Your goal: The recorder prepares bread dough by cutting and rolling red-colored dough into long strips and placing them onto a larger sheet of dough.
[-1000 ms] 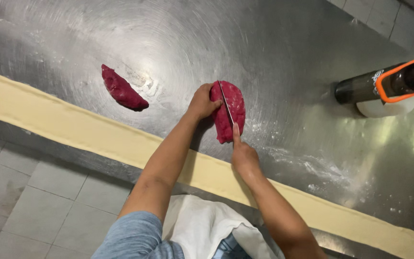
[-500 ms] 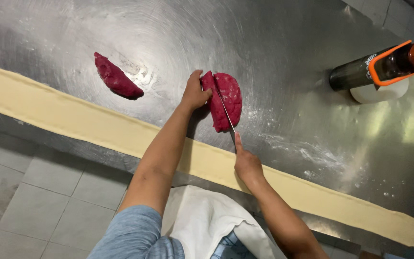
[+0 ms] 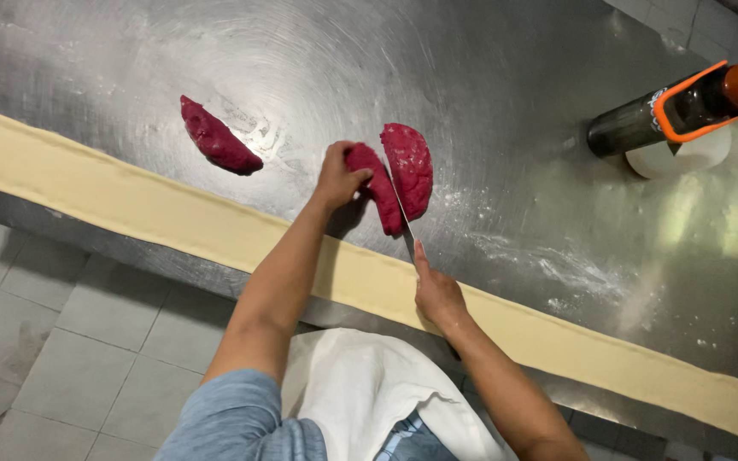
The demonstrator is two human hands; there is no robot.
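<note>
A lump of dark pink dough lies cut in two on the steel worktop (image 3: 489, 94). My left hand (image 3: 337, 176) grips the left slice (image 3: 375, 186) and holds it away from the right half (image 3: 409, 167). My right hand (image 3: 436, 292) holds a knife (image 3: 403, 218) by the handle, its blade running up between the two pieces. A third pink dough piece (image 3: 217, 139) lies apart to the left.
A long strip of pale yellow dough (image 3: 130, 201) runs along the worktop's near edge. A dark bottle with an orange cap and orange holder (image 3: 676, 107) stands at the right on a white disc. Flour dusts the steel. Grey floor tiles lie below.
The knife has cut through the pink lump. My left hand has pulled the left slice away, so a gap now shows. My right hand has drawn back toward the table edge.
</note>
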